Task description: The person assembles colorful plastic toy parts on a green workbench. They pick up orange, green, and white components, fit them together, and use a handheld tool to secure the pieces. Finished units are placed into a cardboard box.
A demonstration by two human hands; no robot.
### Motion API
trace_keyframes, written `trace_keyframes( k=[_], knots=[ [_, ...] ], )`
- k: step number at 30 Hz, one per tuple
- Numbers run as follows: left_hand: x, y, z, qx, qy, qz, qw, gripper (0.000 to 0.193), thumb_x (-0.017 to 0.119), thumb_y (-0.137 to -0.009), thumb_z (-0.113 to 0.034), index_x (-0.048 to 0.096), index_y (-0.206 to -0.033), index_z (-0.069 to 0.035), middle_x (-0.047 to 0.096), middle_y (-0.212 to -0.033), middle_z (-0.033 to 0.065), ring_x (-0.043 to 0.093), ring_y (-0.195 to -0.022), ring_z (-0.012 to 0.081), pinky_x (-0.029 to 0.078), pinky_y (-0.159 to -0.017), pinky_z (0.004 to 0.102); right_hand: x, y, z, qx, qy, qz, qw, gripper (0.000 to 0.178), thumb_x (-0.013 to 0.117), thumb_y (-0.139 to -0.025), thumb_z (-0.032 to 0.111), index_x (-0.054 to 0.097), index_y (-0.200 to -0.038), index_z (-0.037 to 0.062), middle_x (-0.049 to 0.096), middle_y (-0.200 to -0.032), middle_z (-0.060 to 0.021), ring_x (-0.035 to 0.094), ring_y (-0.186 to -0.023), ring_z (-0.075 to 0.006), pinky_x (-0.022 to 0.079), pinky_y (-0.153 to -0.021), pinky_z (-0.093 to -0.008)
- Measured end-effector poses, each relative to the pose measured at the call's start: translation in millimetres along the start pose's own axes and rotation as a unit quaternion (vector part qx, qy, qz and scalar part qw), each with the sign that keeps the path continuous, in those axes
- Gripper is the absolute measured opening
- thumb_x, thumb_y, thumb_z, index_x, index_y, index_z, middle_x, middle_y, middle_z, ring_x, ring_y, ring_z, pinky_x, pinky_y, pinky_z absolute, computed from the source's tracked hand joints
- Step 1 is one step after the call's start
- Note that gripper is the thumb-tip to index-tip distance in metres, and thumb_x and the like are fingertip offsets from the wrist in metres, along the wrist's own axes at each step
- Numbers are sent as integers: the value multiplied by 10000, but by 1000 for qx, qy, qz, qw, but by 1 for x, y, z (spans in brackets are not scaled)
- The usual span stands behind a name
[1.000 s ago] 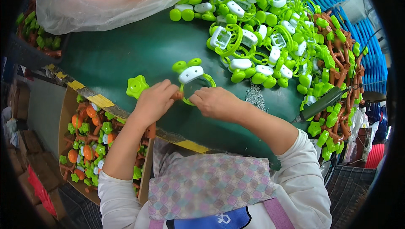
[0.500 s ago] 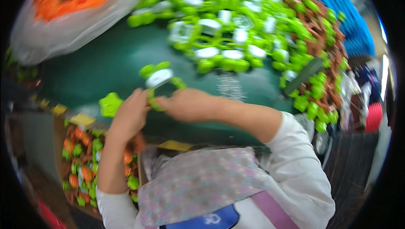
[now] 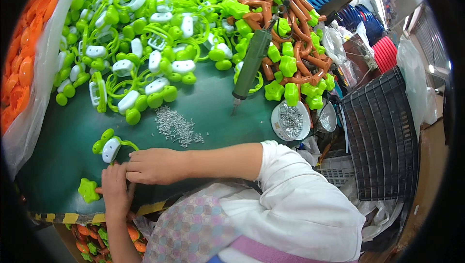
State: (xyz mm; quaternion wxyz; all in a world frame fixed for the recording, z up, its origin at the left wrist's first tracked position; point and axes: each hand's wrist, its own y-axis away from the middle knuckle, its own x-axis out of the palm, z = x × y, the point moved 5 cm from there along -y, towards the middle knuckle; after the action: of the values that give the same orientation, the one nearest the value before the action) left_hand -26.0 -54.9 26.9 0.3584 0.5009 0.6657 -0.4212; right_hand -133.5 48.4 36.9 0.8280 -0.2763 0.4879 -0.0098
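My left hand [image 3: 115,191] is closed around a brown plastic branch-shaped piece; its lime-green star-shaped knob [image 3: 88,190] sticks out to the left. Against it, my right hand [image 3: 156,166] has its fingers curled on a lime-green plastic ring part [image 3: 130,144]. That part carries a white block [image 3: 111,150] with two holes and green round lobes at its far end. Both hands meet just above the green tabletop [image 3: 232,127], and my fingers hide where the pieces touch.
A pile of green-and-white ring parts [image 3: 145,64] covers the far table. A dark green electric screwdriver [image 3: 253,64] hangs tip down beside loose screws [image 3: 177,126]. Right of it are a screw bowl [image 3: 290,120] and brown branch pieces [image 3: 305,45]. Orange parts [image 3: 26,64] fill a bag at left.
The view has swung to the right, bringing the screwdriver and bowl into fuller sight. Both hands stay together with the same pieces; the brown rod now shows beside the left hand.
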Motion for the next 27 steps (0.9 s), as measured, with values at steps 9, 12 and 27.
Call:
trace_keyframes(
  k=[9,12,27],
  knots=[
    [-1,-1,-4,2,-2,-1,1000,224,725,-716,-2,607,-899,-55,557,-895,110,507,-892,338,374,-794,431,-220,185,-18,302,398,-291,816,144,679,-801,21,665,-943,45,655,-810,-118,650,-746,-297,536,-662,-406],
    [-2,-6,-7,-5,2,4,1000,226,720,-707,0,603,-893,-53,549,-886,118,503,-894,352,369,-800,441,-257,239,-43,422,455,-226,751,116,687,-846,117,680,-952,70,668,-832,-103,661,-780,-304,544,-692,-403],
    [3,-2,2,15,-79,36,996,182,718,-813,-140,679,-985,-97,649,-996,95,579,-950,327,423,-837,444,-448,336,-169,511,522,-430,531,675,735,-830,412,505,-1339,34,513,-1352,-203,452,-1281,-378,353,-1090,-482]
  ],
)
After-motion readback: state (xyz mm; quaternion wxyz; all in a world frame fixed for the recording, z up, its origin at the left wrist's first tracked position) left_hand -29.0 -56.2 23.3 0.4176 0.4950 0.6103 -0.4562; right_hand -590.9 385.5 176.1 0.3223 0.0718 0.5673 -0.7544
